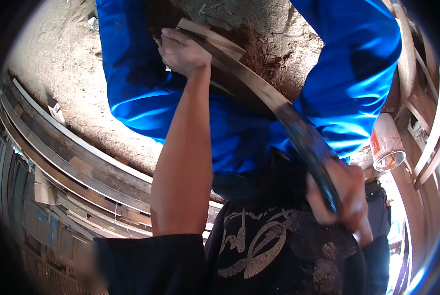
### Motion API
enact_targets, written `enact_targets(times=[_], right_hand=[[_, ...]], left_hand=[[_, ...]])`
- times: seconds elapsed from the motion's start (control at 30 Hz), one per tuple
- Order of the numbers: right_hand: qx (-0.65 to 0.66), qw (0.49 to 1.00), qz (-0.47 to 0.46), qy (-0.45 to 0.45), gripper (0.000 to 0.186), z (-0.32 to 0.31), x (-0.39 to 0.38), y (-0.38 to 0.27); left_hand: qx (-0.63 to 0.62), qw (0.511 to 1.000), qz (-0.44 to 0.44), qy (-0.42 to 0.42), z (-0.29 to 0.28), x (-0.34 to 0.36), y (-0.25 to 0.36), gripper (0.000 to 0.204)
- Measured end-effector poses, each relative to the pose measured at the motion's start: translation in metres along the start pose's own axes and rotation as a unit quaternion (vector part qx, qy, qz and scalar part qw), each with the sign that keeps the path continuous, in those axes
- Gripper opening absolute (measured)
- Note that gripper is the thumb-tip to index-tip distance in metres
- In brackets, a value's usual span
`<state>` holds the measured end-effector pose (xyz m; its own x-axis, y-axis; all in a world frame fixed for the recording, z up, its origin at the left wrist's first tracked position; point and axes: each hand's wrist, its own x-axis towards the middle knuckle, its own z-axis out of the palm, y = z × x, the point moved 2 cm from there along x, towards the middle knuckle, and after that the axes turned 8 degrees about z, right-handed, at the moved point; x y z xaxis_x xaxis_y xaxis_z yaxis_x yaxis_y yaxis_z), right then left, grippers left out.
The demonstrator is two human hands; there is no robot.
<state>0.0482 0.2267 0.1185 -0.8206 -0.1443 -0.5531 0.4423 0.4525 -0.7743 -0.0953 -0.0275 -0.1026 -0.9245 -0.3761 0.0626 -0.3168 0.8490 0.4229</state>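
Observation:
A long, narrow strip [264, 91] runs from the far middle down to the near right. Its far part is wood-coloured, its near part dark and glossy; I cannot make out whether it is a plain board or a tool. My right hand [345, 194], blurred by motion, is closed round the near dark end. At the far end my left hand [185, 53] is closed at a short piece of pale wood [215, 38], which lies against the strip. The left fingers are partly hidden, and exactly what they grip there is hard to see.
My legs in blue trousers [348, 69] frame the work. Sawdust [266, 59] lies on the dirt ground between them. Long boards [82, 162] are stacked at left; curved wood pieces [421, 113] lie at right beside a pale, dirty plastic container [388, 142].

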Motion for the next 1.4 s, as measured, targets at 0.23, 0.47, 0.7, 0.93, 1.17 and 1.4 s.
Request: enact_targets(times=[0.23,0.47,0.7,0.93,1.17,1.4], right_hand=[[0.016,1.000,-0.009,-0.015,0.009,-0.011,-0.026,0.009],[-0.006,1.000,0.019,0.015,0.006,0.020,0.027,0.002],[-0.028,0.998,0.001,0.048,0.012,0.021,0.015,0.006],[-0.001,0.999,0.029,-0.026,0.008,-0.007,-0.020,0.002],[-0.008,1.000,0.001,0.006,0.006,0.003,-0.009,0.000],[-0.027,0.999,0.025,-0.014,0.008,0.021,0.018,-0.003]], left_hand=[[0.003,0.999,-0.038,-0.013,-0.012,0.003,0.008,0.055],[-0.037,0.999,0.001,-0.018,0.005,-0.003,0.017,0.058],[-0.003,1.000,0.017,0.011,-0.003,0.001,0.006,0.059],[0.008,1.000,-0.005,0.015,-0.007,0.005,-0.003,0.058],[-0.023,0.999,-0.024,0.012,-0.011,0.003,0.001,0.057],[0.004,0.998,0.049,0.033,0.008,0.003,-0.015,0.059]])
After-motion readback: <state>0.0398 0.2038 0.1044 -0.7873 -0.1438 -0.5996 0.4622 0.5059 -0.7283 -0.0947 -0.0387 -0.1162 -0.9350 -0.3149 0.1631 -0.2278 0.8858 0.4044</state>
